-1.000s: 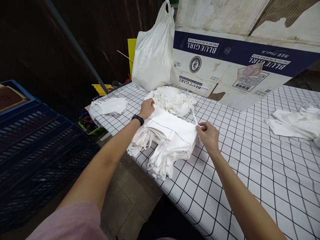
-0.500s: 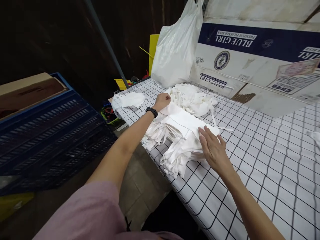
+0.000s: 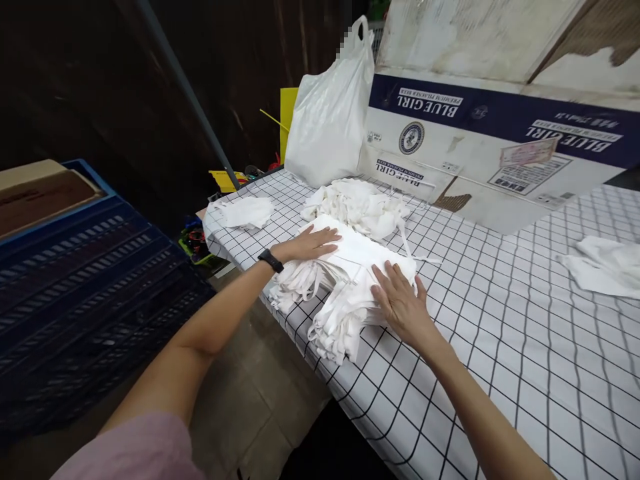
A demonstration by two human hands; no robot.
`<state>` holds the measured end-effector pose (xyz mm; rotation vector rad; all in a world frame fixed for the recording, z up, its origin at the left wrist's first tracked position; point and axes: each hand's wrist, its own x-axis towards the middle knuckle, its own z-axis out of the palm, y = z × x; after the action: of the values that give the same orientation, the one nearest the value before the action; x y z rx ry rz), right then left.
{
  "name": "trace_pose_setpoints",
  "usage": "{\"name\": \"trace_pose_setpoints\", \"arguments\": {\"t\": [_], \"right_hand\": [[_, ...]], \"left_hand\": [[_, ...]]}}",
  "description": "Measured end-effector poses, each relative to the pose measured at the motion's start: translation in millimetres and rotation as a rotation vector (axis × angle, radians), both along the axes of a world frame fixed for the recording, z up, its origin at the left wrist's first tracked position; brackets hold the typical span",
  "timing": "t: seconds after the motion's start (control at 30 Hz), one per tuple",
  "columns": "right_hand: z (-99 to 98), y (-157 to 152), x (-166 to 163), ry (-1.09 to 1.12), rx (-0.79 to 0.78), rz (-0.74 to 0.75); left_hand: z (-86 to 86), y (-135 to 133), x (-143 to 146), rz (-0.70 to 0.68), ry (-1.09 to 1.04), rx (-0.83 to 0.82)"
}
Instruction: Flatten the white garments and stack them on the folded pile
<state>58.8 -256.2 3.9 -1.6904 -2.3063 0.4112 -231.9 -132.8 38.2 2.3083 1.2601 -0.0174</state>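
Observation:
A stack of flat white cloth bags (image 3: 350,270) with loose straps lies at the near left edge of the checked table (image 3: 500,347). My left hand (image 3: 307,243), with a black band on the wrist, lies flat and open on the stack's far left side. My right hand (image 3: 400,300) rests flat with fingers spread on the stack's near right side. Behind the stack sits a crumpled heap of white cloth pieces (image 3: 363,203).
A white plastic bag (image 3: 330,120) and a flattened "Blue Girl" carton (image 3: 490,147) stand at the back. Small white cloth (image 3: 243,212) lies at the table's left corner, more cloth (image 3: 605,263) at the right. Blue crates (image 3: 75,280) stand left of the table.
My right hand let go of the strap it pinched and came down flat on the stack. My left hand opened from a closed grip at the far edge to lie flat.

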Motion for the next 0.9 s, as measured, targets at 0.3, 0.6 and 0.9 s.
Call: {"name": "trace_pose_setpoints", "arguments": {"t": [0.3,0.6,0.9], "right_hand": [[37.7,104,9,0.193,-0.108,-0.09],[13.8,190,1,0.311,-0.25,-0.079],[39.9,162,78,0.703,-0.033,-0.217]], "left_hand": [[19.1,45,60,0.003,0.1,0.335],[13.8,96,123,-0.037,0.267,0.255],[47.1,92,168,0.051,-0.24,0.323]]}}
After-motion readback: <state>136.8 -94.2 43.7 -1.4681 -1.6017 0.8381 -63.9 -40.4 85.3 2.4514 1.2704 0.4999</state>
